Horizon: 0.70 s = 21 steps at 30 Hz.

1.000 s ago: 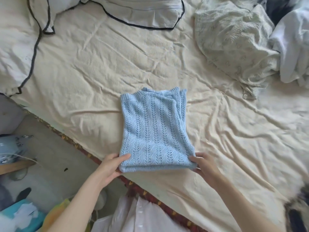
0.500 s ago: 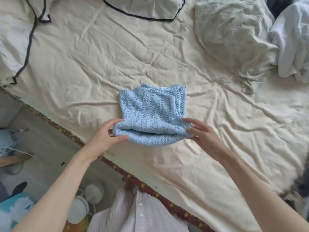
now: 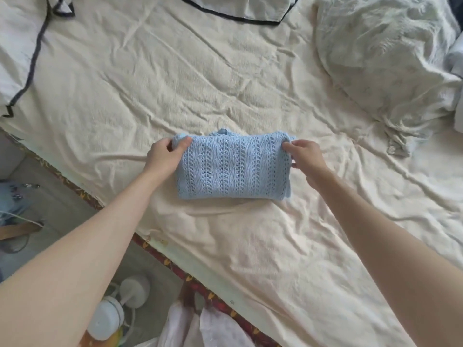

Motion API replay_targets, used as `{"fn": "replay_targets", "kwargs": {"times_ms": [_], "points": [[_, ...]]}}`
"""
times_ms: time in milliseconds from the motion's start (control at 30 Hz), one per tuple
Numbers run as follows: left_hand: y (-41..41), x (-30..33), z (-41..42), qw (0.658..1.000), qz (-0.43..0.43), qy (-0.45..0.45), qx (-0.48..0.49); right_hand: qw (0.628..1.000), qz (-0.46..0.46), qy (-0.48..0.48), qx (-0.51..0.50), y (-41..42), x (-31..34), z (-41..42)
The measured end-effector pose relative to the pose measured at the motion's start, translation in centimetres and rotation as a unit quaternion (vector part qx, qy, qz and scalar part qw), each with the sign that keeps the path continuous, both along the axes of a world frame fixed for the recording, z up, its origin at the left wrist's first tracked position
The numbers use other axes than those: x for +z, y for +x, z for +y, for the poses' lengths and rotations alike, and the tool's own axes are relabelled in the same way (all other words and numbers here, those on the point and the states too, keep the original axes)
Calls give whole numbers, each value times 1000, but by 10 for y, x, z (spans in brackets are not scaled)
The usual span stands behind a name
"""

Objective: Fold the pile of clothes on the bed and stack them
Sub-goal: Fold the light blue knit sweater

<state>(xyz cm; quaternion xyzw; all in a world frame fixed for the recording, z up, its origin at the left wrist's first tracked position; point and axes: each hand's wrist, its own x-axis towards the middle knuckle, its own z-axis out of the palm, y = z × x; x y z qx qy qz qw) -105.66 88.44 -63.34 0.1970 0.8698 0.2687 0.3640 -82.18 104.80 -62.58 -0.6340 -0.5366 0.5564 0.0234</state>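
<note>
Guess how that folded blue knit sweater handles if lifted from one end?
The blue knit sweater is likely floppy: open lacy knit, soft rounded fold. It would probably unfold, so left hand and right hand grip both ends. Looks light.

Location: a home bedroom. A bed [image 3: 250, 246] carries a wrinkled cream sheet [image 3: 175, 83], black-piped pillows [image 3: 20, 58] and a crumpled duvet [image 3: 388, 58].
</note>
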Motion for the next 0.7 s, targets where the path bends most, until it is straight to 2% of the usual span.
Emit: {"fn": "replay_targets", "kwargs": {"times_ms": [67, 133, 200, 267, 300, 333, 467, 567, 633, 700], "points": [[1, -11, 8, 999, 21, -30, 11, 998, -49, 32, 22, -10, -12, 0], [5, -19, 11, 998, 43, -29, 29, 982, -110, 145, 47, -13, -17, -6], [13, -25, 8, 998, 41, 2, 55, 945, -112, 295, 89, -15, -13, -23], [23, -31, 1, 997, 24, 22, 73, 885, -91, 414, 195, -14, -14, -46], [27, -33, -4, 997, 19, 23, 77, 859, -92, 434, 255, -13, -17, -56], [32, -34, -7, 996, 19, 24, 78, 849, -105, 419, 305, -11, -21, -63], [31, -43, -6, 998, 36, -18, 50, 868, -206, 261, 368, -4, -49, -60], [16, -44, 10, 993, 31, -95, 55, 884, -171, 226, 373, -9, -56, -45], [11, -43, 16, 990, 16, -125, 59, 924, -103, 221, 295, -10, -51, -42], [14, -39, 12, 991, -6, -111, 77, 973, -19, 201, 114, -5, -45, -46]]}}
